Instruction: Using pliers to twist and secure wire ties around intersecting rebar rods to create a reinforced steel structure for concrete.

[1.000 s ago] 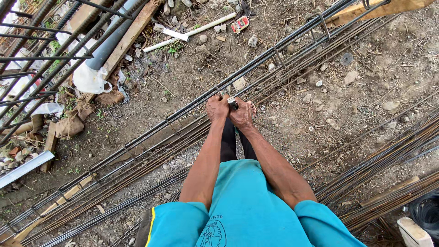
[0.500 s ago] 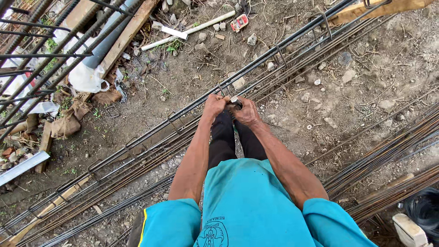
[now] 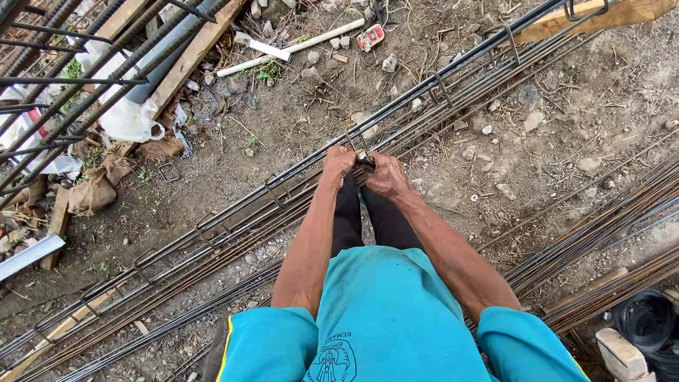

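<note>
A long rebar cage (image 3: 233,212) of dark steel bars and square stirrups lies diagonally across the dirt. My left hand (image 3: 338,161) is closed around its top bar (image 3: 453,71) beside a stirrup. My right hand (image 3: 386,174) is closed right next to it, gripping a small metal tool (image 3: 366,158) that shows between the two hands at the bar. Both arms reach down in front of my teal shirt and dark trousers. What the fingers hold beneath is hidden.
More loose rebar (image 3: 608,226) lies in bundles at the right. A black wire coil (image 3: 647,318) and a wooden block (image 3: 622,354) sit at bottom right. Planks (image 3: 608,13), a white pipe (image 3: 293,46), a plastic bag (image 3: 131,117) and another cage (image 3: 56,78) lie beyond.
Both hands stay at the same spot on the top bar, shifting only slightly as they work. The view has tilted a little.
</note>
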